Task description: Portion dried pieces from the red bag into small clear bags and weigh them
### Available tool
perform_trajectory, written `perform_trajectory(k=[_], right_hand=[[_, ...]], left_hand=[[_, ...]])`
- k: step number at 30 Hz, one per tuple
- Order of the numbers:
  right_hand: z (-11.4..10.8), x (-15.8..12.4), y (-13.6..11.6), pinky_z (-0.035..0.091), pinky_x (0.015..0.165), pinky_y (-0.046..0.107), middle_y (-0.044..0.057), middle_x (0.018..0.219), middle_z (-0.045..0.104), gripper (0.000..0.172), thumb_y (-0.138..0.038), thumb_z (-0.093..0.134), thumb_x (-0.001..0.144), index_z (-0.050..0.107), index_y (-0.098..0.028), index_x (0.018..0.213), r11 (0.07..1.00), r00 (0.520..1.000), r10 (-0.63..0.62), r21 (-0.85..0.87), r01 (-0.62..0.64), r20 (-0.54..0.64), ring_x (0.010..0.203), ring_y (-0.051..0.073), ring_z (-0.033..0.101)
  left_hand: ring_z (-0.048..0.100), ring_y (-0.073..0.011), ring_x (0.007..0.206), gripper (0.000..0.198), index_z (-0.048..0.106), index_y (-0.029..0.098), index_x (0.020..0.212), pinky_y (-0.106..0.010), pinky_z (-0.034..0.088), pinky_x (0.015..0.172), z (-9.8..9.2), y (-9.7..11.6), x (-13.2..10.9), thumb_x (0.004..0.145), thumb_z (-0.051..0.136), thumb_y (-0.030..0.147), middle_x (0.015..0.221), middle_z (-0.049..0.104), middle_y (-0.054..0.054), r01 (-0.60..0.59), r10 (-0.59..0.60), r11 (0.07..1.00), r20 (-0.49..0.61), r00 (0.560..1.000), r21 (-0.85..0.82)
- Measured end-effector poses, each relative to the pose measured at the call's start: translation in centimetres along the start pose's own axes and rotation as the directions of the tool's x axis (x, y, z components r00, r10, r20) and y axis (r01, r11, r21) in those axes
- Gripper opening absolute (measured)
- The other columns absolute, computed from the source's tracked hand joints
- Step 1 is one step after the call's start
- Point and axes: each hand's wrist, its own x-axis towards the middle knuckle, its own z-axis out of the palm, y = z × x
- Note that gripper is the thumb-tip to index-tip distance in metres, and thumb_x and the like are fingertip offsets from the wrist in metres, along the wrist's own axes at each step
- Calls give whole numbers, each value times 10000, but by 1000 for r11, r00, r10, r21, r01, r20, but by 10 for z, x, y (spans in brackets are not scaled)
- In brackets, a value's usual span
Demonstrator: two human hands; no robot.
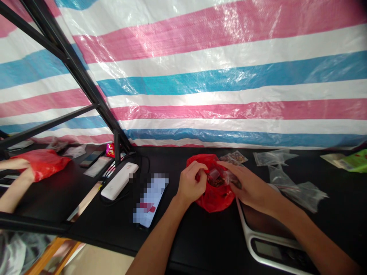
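Observation:
A red plastic bag [213, 200] stands with its mouth wide on the black table, and small brown bits [217, 181] show inside. With its fingers curled in a pinch, my left hand [192, 181] grips the bag's left rim. My right hand [252, 187] reaches over the right rim, thumb and fingers closed round a small clear plastic bag [233, 178]; its contents are partly hidden. Under my right forearm lies a kitchen scale [271, 250] with a silver edge and a display. Behind the red bag is a clear packet [236, 157] of brown bits.
Clear zip bags [304, 189] lie to the right, near a green packet [355, 160]. A phone [150, 202] and a white power bank [120, 181] with a cable are to the left. Beyond a black metal frame [100, 107], another person's arm [17, 187] touches a red bag [46, 162].

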Motion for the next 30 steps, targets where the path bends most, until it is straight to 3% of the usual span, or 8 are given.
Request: perform_trajectory(k=[6,12,20,30], right_hand=[[-1,4,-5,556,1026,515,101,1342,728,630,-181,547,939,484,-293,1556,999,1000,4,-54,-4,8,1178,314,702],[-4,5,-4,533,1042,517,91,1360,721,547,-333,547,1007,499,-301,1551,998,999,45,-34,-44,22,1196,318,688],[-8,5,-9,566,969,451,76,1212,773,528,-266,543,977,553,-277,1505,990,987,134,23,-137,91,1077,285,728],[-18,4,-9,519,1103,490,66,1448,670,526,-335,585,986,550,-326,1511,978,991,130,162,-133,26,1269,308,663]], left_hand=[[677,-180,792,234,680,234,947,-302,537,763,-1,1,1,909,530,58,878,702,-31,6,-6,1000,0,1000,10],[667,-175,783,231,681,228,948,-301,530,758,-1,1,1,916,527,59,878,696,-34,4,-4,1000,4,1000,18],[644,-159,768,234,668,220,953,-282,501,746,0,0,0,907,528,39,866,678,-19,-17,17,1000,13,1000,9],[651,-166,793,230,669,215,949,-288,511,766,-1,0,1,916,524,40,875,679,-27,-18,18,1000,4,1000,16]])
